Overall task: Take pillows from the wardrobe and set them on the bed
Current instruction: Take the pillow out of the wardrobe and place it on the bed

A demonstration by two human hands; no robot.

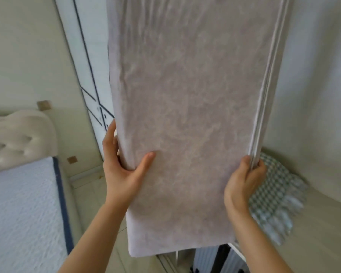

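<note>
Grip: left hand (124, 164) clasping left edge of pillow (189, 115), thumb across front; right hand (244, 180) pinching piped right edge.
Pillow: pale pinkish-grey, long, held upright mid-air, centre of view.
Bed: mattress (22, 213) with blue piping and tufted headboard (18, 136), near left.
Checked cloth (274, 196): on wardrobe shelf (323, 223), right, behind pillow.

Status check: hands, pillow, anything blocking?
Left hand and right hand both grip pillow by its long edges. Pillow held up, off the bed. Nothing blocking in view.
</note>
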